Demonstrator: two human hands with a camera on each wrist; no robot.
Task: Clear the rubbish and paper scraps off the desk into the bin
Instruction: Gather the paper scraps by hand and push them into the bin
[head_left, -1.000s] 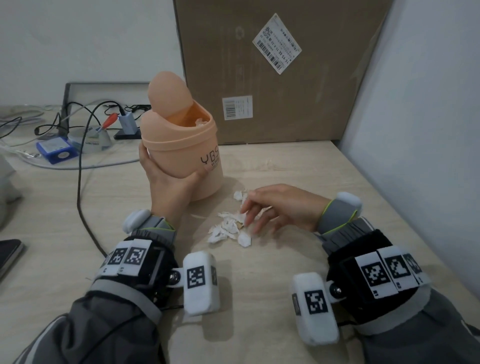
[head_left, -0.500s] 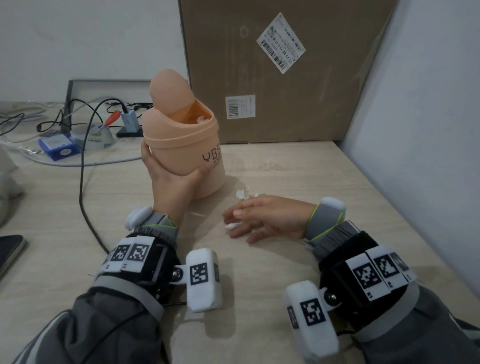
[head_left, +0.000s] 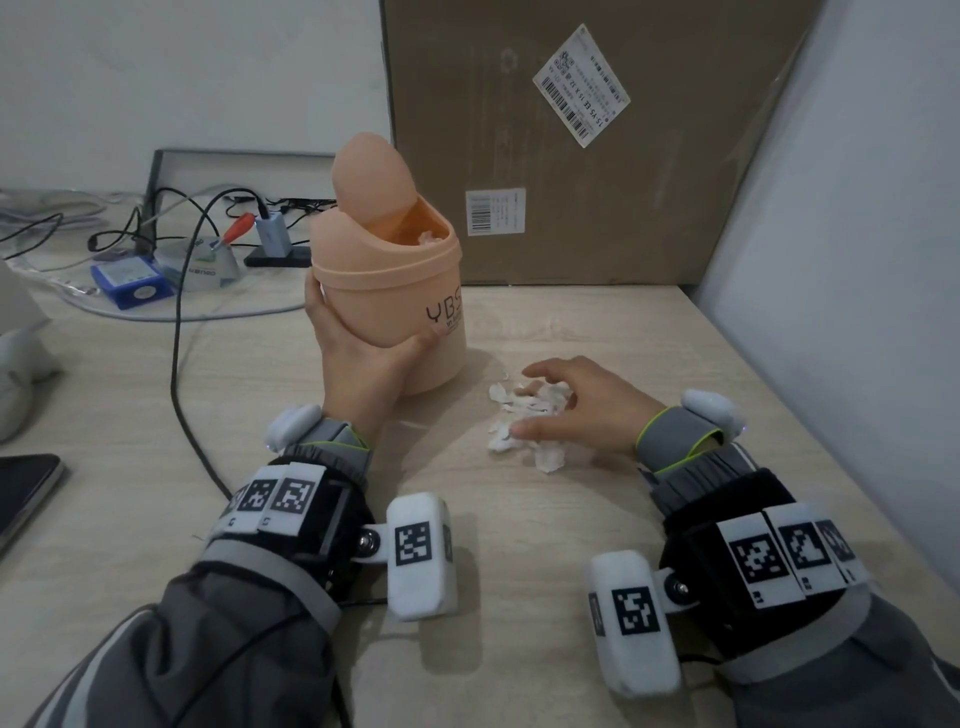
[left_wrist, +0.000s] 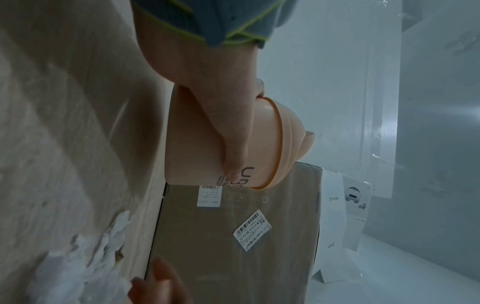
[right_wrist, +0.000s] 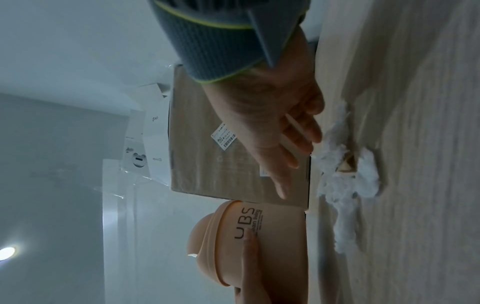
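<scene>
A peach swing-lid bin (head_left: 400, 291) stands on the wooden desk (head_left: 519, 545), its lid tipped open with white scraps showing inside. My left hand (head_left: 363, 345) grips the bin's side, thumb across the printed front (left_wrist: 233, 168). White torn paper scraps (head_left: 522, 415) lie in a loose pile just right of the bin. My right hand (head_left: 530, 400) is spread over that pile, thumb near and fingers far. In the right wrist view its fingers (right_wrist: 293, 144) are straight, a little above the scraps (right_wrist: 345, 176), holding nothing.
A large cardboard box (head_left: 597, 156) leans against the back wall behind the bin. A grey wall (head_left: 857, 260) closes the right side. A black cable (head_left: 176, 374) runs down the desk on the left, with electronics (head_left: 132, 286) behind and a phone (head_left: 23, 493) at the left edge.
My right hand swept left over the scraps, then drew back right and spread its fingers; the scraps now lie more bunched. The left hand kept hold of the bin.
</scene>
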